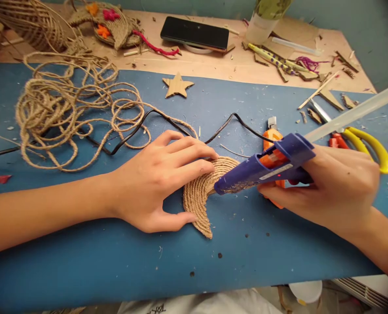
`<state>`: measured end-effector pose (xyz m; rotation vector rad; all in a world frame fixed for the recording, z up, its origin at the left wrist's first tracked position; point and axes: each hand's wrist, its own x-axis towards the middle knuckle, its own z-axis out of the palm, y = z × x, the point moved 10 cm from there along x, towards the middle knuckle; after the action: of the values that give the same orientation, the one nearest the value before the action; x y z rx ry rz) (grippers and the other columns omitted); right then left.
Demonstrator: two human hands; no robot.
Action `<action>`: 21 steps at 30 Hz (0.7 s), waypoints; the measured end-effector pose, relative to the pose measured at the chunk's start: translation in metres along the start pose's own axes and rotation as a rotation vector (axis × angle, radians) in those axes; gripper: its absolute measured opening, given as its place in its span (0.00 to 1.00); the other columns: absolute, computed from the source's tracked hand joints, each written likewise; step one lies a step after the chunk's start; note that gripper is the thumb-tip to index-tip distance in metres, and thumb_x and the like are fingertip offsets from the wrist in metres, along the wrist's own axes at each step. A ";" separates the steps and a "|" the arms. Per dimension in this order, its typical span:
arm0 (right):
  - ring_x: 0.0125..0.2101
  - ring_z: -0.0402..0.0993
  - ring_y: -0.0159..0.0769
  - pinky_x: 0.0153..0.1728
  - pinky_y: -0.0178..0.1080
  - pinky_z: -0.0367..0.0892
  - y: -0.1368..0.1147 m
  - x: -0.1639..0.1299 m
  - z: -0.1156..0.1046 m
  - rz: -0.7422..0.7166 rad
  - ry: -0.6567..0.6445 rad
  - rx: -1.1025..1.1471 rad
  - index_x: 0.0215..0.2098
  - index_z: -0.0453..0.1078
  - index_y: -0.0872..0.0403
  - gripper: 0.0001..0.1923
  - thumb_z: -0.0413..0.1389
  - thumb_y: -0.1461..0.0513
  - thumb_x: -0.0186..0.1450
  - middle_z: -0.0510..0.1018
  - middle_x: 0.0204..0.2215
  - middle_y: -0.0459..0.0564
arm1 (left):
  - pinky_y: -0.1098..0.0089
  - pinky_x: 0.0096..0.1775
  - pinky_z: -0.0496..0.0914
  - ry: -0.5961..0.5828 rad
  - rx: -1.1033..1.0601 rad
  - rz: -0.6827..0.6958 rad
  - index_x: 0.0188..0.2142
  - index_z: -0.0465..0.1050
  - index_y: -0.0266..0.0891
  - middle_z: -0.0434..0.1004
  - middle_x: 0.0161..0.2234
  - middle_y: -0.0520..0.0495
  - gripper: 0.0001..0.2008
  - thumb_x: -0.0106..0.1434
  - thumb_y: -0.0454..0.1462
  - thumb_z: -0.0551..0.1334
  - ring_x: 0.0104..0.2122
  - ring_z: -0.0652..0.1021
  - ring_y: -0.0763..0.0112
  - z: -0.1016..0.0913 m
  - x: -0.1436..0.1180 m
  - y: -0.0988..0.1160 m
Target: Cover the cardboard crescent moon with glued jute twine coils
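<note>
We have a rope moon (198,198) lying flat on the blue mat (115,261), near the middle of the desk and a bit toward the near edge. It is a curved moon shape wrapped round and round with brown twine. Our left hand (157,183) lies spread on top of it, fingers pressing down on the upper part and the thumb touching the lower tip. Our right hand (331,187) is wrapped tight around a blue glue gun (266,170), and the tip of the gun touches the inside curve of the moon. A clear glue stick (354,114) pokes out of the back of the gun. To do this well, we think we should hold the moon still, squeeze out only a little glue, and keep our fingers (194,168) away from the hot tip, because they are very close to it. The gun's black cord (138,128) runs across the mat behind our left hand, so we should not tug it. The loose twine pile (66,109) sits toward the far left corner. A cardboard star (177,85) lies at the far edge of the mat, and yellow scissors (370,146) lie by the right edge.
</note>
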<state>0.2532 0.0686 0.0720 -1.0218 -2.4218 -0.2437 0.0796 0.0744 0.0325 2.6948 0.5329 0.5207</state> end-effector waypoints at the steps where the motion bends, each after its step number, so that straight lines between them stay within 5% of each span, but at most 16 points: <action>1: 0.25 0.75 0.35 0.24 0.43 0.54 0.000 0.000 0.001 -0.003 -0.003 0.014 0.53 0.66 0.47 0.14 0.62 0.57 0.72 0.80 0.29 0.42 | 0.46 0.63 0.63 -0.002 0.000 -0.003 0.63 0.68 0.40 0.76 0.66 0.34 0.31 0.67 0.51 0.66 0.63 0.77 0.46 0.000 0.000 0.000; 5: 0.23 0.72 0.34 0.23 0.43 0.53 0.000 0.000 0.001 0.003 -0.004 0.039 0.55 0.67 0.43 0.16 0.62 0.59 0.71 0.81 0.32 0.40 | 0.47 0.63 0.64 -0.010 -0.011 -0.020 0.64 0.68 0.42 0.76 0.67 0.35 0.32 0.64 0.50 0.68 0.63 0.77 0.46 0.001 0.000 -0.002; 17: 0.27 0.79 0.32 0.29 0.38 0.72 0.011 -0.005 0.007 0.073 -0.035 0.157 0.55 0.72 0.41 0.19 0.65 0.64 0.68 0.86 0.40 0.39 | 0.48 0.62 0.64 0.007 -0.035 -0.022 0.65 0.66 0.43 0.77 0.66 0.36 0.33 0.65 0.52 0.68 0.63 0.78 0.46 -0.001 0.000 -0.003; 21: 0.26 0.76 0.33 0.25 0.38 0.66 0.009 -0.001 0.002 0.054 0.001 0.107 0.49 0.72 0.44 0.16 0.61 0.66 0.64 0.83 0.34 0.40 | 0.48 0.61 0.64 0.005 -0.045 -0.019 0.65 0.66 0.42 0.76 0.66 0.35 0.33 0.66 0.52 0.68 0.63 0.78 0.47 0.000 0.000 -0.003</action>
<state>0.2597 0.0750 0.0692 -1.0375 -2.3747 -0.0954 0.0788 0.0768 0.0313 2.6444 0.5411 0.5281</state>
